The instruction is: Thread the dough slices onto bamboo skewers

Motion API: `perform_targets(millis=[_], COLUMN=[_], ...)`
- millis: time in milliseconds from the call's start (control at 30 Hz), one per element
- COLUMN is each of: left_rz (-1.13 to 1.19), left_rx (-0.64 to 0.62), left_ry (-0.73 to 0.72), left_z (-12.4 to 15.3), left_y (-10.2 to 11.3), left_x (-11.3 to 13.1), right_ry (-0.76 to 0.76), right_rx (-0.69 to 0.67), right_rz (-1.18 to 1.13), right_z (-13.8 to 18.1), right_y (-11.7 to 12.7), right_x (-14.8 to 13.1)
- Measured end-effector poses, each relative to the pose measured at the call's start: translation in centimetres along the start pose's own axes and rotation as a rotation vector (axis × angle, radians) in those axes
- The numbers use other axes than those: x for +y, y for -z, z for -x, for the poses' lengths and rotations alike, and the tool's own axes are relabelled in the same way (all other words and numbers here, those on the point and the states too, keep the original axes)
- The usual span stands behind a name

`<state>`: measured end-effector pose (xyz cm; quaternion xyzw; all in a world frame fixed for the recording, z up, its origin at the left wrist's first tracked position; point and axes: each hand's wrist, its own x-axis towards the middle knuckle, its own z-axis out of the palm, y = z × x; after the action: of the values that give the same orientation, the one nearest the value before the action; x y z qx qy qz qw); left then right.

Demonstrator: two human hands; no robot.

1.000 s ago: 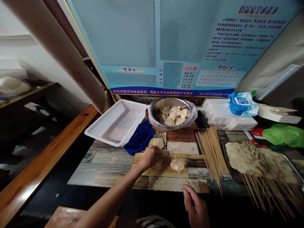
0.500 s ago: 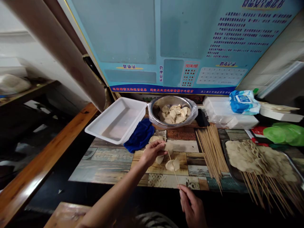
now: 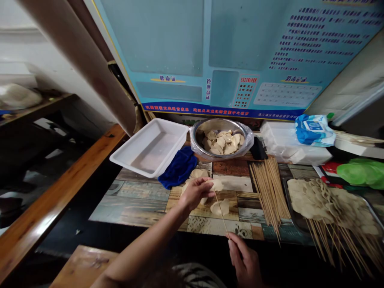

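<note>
My right hand (image 3: 243, 256) is closed around the lower end of a thin bamboo skewer (image 3: 223, 222) that slants up and to the left. One pale, flat food slice (image 3: 220, 207) is threaded on it partway along. My left hand (image 3: 196, 193) pinches another pale slice (image 3: 217, 185) at the skewer's upper tip; whether the tip has pierced it I cannot tell. More loose slices (image 3: 198, 173) lie on the table behind and beneath my left hand, partly hidden by it.
A steel bowl (image 3: 196, 138) of slices stands at the back, beside a white plastic tub (image 3: 132, 160) and a blue cloth (image 3: 177, 168). To the right lie bare skewers (image 3: 270, 192) and a tray (image 3: 288, 200) piled with skewered slices. Wet wipes (image 3: 315, 130) sit behind.
The slice in my left hand shows more fully beyond my fingertips at the skewer's tip. My right hand keeps its grip on the skewer. The view has shifted slightly.
</note>
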<state>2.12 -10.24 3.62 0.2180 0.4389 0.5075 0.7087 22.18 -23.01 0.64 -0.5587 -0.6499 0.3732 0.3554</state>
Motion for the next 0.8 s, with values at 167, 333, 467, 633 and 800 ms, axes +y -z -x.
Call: perform_targets(millis=[167,333,467,633,800], left_rz=[0.168,0.094,-0.037,-0.095,-0.48], left_rx=[-0.022,0.008,0.012,-0.026,-0.015], left_ry=[0.161,-0.052,-0.195,-0.118,-0.177], left_z=[0.2,0.7,0.9,1.3,1.0], left_y=[-0.3,-0.9,-1.4,-1.2,1.7], left_x=[-0.1,-1.1,-1.4,-3.2,-2.9], right_ry=[0.004,-0.035,-0.084,-0.099,-0.102], right_rx=[0.041,0.114,0.077,0.092,0.089], right_rz=[0.016,-0.004,-0.027,-0.008,0.02], right_z=[0.3,0.5,0.5,0.1,0.1], right_y=[-0.5,-1.3,-1.3,-1.5,-1.3], right_x=[1.5,1.4,0.7,0.5,1.2])
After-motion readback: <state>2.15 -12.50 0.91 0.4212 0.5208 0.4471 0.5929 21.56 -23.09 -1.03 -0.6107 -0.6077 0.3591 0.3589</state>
